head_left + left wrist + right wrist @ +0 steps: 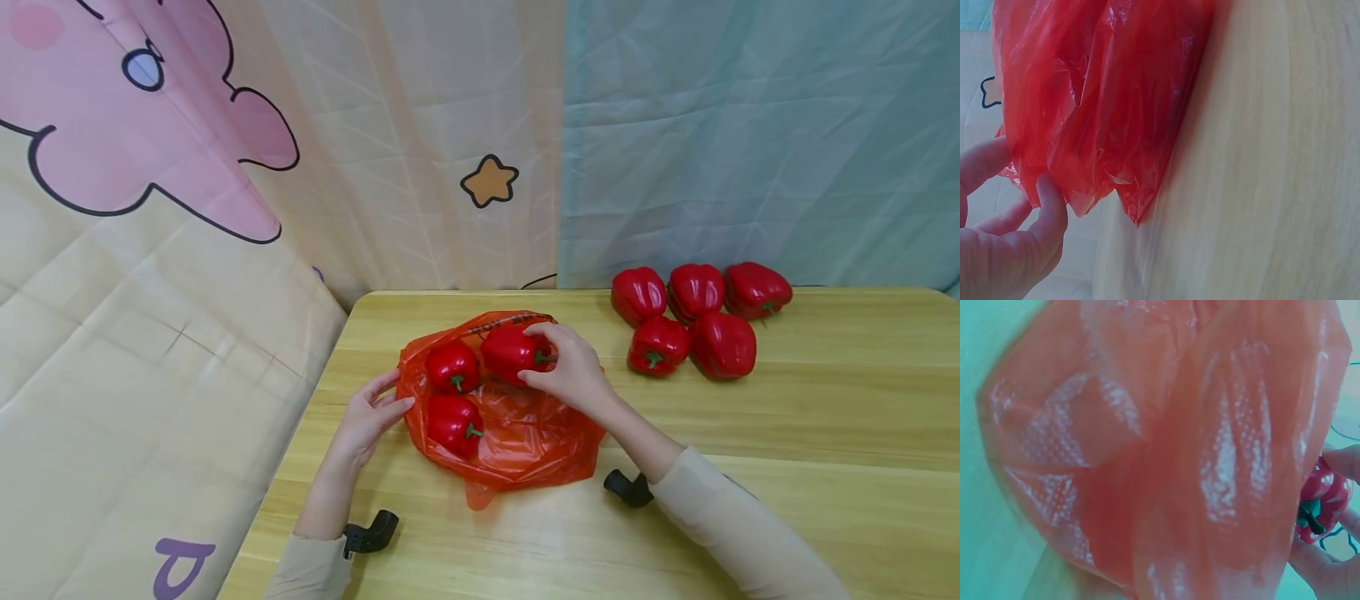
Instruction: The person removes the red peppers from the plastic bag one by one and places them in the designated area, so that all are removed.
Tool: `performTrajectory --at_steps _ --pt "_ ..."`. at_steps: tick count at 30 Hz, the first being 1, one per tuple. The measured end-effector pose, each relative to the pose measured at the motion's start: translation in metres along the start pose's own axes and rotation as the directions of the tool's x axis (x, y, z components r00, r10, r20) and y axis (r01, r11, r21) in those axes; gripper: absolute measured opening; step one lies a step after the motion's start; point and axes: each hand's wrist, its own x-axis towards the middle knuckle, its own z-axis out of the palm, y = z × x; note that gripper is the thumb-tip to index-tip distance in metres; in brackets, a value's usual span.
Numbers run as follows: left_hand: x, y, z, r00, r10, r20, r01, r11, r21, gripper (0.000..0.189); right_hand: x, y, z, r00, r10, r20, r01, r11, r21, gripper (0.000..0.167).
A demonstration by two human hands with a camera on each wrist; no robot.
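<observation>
A crumpled red plastic bag (525, 433) lies spread on the table with its mouth facing up. Two red bell peppers with green stems, one bell pepper (452, 365) behind the other bell pepper (453, 423), sit in its left side. My right hand (570, 367) grips a third bell pepper (510, 352) near its stem end, over the back of the bag. The right wrist view shows that pepper's stem (1312, 516) partly behind the film. At the bag's left edge, my left hand (369, 417) touches the plastic with thumb and fingers spread apart.
Several more red bell peppers (723, 346) stand grouped at the table's back right. The wooden table (847, 400) ends at a patterned curtain (420, 125) behind and to the left. Black camera mounts (372, 532) are on both wrists.
</observation>
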Motion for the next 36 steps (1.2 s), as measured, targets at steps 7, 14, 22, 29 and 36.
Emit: performTrajectory --at_steps 7,14,22,29,36 --pt "0.0 0.0 0.001 1.0 0.007 0.0 -0.007 1.0 -0.002 0.058 -0.002 -0.001 -0.006 1.0 -0.01 -0.011 0.01 1.0 0.009 0.052" --pt "0.0 0.0 0.001 1.0 0.006 0.005 -0.006 1.0 -0.005 0.057 -0.003 -0.005 -0.012 0.999 -0.021 -0.026 0.022 1.0 0.022 0.052" --pt "0.0 0.001 0.001 1.0 0.011 0.013 -0.011 1.0 -0.003 0.058 -0.004 -0.008 -0.02 0.999 -0.019 -0.049 0.022 0.998 0.065 0.052" --pt "-0.001 0.001 0.001 1.0 0.0 0.003 0.0 1.0 0.005 0.057 -0.005 -0.008 -0.028 0.998 -0.004 -0.064 0.01 0.995 0.102 0.053" --pt "0.0 0.002 0.002 1.0 0.003 0.001 -0.003 1.0 0.008 0.057 -0.006 -0.008 -0.037 0.998 0.012 -0.066 -0.002 0.988 0.152 0.055"
